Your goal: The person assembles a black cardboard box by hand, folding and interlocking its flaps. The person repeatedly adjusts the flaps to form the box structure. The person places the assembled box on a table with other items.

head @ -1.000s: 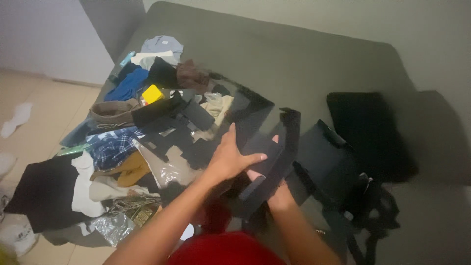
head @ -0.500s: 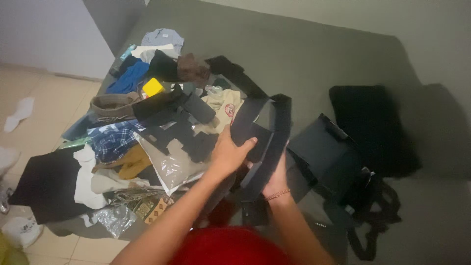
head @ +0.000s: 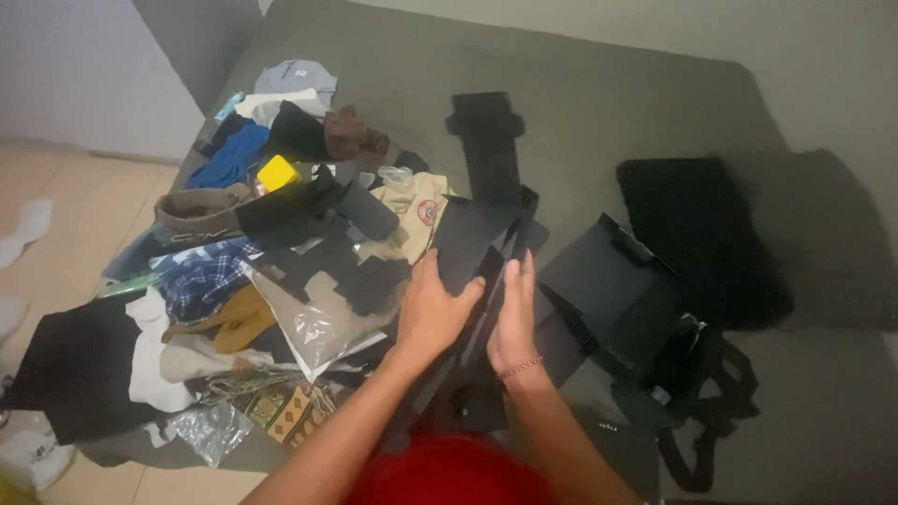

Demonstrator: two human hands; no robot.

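A long black garment (head: pixel 486 178) stretches from my lap up across the grey-green bed (head: pixel 580 103). My left hand (head: pixel 432 313) grips its left edge near the middle. Flat against the right side of the same cloth lies my right hand (head: pixel 513 318), a thin bracelet on its wrist. The lower end of the garment is hidden under my arms.
A jumbled heap of clothes (head: pixel 253 234) covers the bed's left side, with a yellow block (head: pixel 277 172) and a clear plastic bag (head: pixel 313 318) in it. A folded black piece (head: pixel 697 238) and a black bag with straps (head: pixel 645 327) lie to the right. Tiled floor (head: pixel 65 215) runs along the left.
The black garment has been straightened and laid out lengthwise toward the far side of the bed. My hands have come closer together on it.
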